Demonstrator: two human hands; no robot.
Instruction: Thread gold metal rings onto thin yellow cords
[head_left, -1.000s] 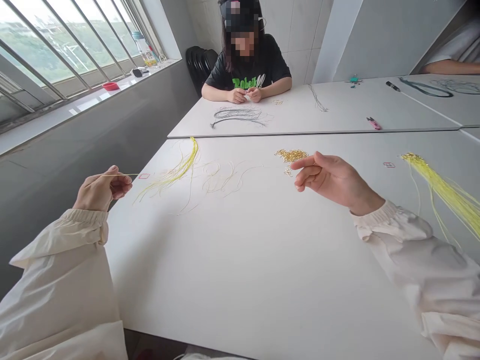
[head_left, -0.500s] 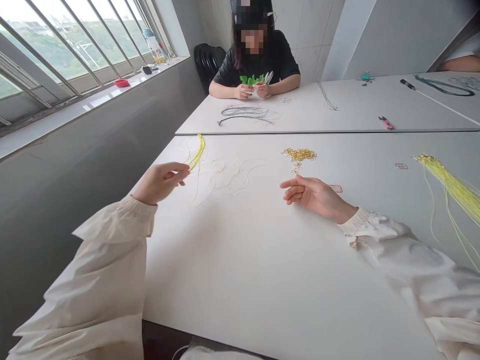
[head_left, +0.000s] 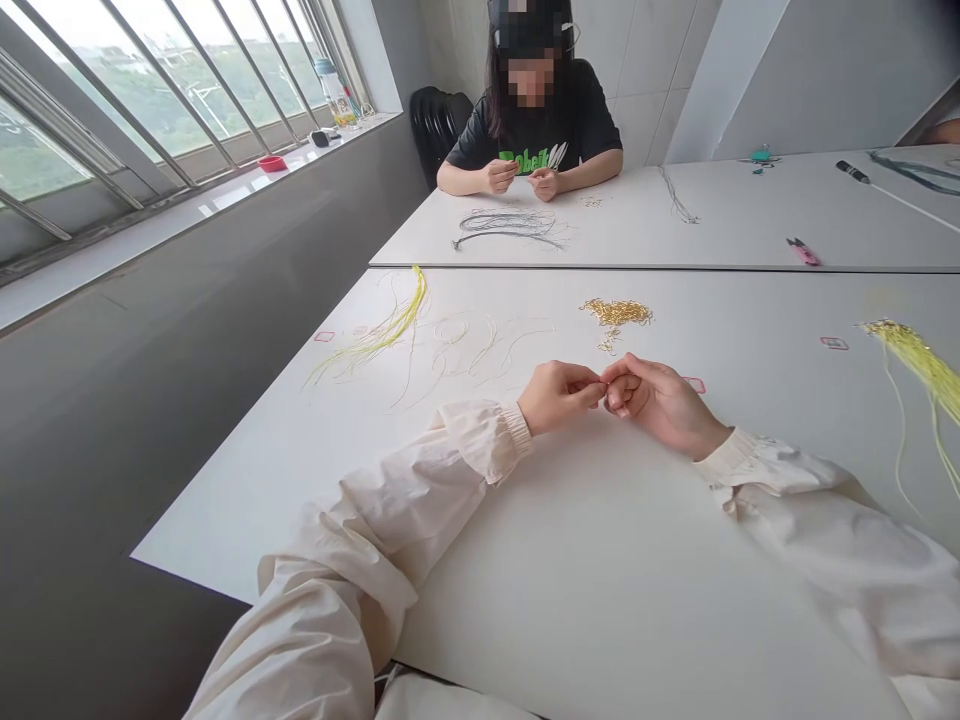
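My left hand (head_left: pixel 562 395) and my right hand (head_left: pixel 651 398) meet at their fingertips over the white table (head_left: pixel 570 560). The fingers of both are pinched together; whatever lies between them is too small to make out. Just beyond the hands is a pile of small gold metal pieces (head_left: pixel 619 312), with a few loose ones on its near side. A bundle of yellow cords (head_left: pixel 409 312) lies at the left, untouched. Thin pale threads (head_left: pixel 487 345) are spread between that bundle and the gold pile.
Another bundle of yellow cords (head_left: pixel 926 370) lies at the right. Across the table sits a person in a black shirt (head_left: pixel 536 125), with grey cords (head_left: pixel 510 228) before them. Pink snips (head_left: pixel 804 252) lie on the far table. A barred window and sill run along the left.
My left hand has left the yellow bundle at the left and moved right to meet my right hand. The right hand's fingers have closed together. The view has shifted slightly.
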